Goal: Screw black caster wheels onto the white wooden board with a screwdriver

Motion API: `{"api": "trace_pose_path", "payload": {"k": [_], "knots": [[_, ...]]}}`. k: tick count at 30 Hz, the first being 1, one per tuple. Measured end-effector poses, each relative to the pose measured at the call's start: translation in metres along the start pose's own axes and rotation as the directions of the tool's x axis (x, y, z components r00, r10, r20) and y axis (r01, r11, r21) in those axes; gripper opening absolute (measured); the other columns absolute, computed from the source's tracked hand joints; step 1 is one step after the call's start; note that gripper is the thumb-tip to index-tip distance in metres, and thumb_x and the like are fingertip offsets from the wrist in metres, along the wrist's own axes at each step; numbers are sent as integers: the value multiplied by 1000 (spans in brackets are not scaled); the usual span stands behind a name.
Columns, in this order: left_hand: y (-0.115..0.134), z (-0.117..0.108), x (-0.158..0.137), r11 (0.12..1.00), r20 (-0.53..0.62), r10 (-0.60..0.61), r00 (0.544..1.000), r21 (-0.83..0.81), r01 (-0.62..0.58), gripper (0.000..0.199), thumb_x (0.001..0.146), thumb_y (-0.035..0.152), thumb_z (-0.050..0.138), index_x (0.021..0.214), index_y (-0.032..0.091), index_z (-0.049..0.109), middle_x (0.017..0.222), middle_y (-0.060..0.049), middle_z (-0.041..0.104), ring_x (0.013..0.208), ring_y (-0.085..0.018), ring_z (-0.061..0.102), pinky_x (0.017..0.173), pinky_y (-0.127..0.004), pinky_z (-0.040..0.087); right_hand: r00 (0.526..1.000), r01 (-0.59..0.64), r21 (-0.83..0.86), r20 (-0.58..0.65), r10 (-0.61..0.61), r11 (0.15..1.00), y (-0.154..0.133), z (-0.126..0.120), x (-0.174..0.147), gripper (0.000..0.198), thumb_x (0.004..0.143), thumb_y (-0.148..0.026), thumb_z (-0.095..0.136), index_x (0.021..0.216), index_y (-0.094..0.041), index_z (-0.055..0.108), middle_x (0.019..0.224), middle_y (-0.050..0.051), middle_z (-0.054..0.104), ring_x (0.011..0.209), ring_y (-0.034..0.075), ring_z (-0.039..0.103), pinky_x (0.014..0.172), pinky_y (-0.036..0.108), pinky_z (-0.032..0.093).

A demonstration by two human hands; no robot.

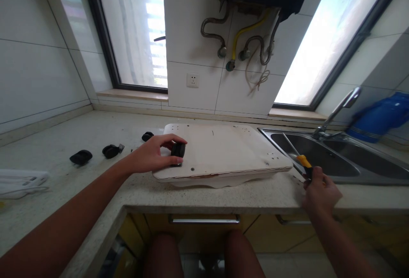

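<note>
My left hand pinches a black caster wheel between thumb and fingers. The caster sits on the near left corner of a white board, its metal base at the surface. Small screw holes show at the board's other corners. My right hand is closed round the handle of a screwdriver, yellow and black, whose shaft points up and left over the sink edge. Three more black casters lie left of the board: a far one, a middle one and a left one.
The board rests on a speckled countertop. At the right is a double steel sink with a faucet and a blue container behind. A white object with a cord lies far left. Drawer handles run below the counter.
</note>
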State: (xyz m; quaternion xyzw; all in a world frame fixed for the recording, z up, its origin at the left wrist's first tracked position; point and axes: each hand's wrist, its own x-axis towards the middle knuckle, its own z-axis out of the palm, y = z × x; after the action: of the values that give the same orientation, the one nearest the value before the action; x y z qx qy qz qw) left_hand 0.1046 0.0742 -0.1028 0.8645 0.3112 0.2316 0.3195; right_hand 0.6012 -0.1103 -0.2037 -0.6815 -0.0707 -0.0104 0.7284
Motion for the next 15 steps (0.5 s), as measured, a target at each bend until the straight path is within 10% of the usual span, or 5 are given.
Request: {"api": "trace_pose_path", "payload": {"k": [15], "knots": [[-14, -21, 0, 999, 126, -37, 991, 1, 37, 72, 97, 47, 81, 164, 30, 60, 146, -12, 78, 141, -34, 70, 116, -47, 54, 999, 43, -150, -18, -46, 988, -22, -7, -18, 43, 65, -67, 84, 79, -33, 63, 77, 11, 62, 59, 26, 53, 53, 48, 38]]}}
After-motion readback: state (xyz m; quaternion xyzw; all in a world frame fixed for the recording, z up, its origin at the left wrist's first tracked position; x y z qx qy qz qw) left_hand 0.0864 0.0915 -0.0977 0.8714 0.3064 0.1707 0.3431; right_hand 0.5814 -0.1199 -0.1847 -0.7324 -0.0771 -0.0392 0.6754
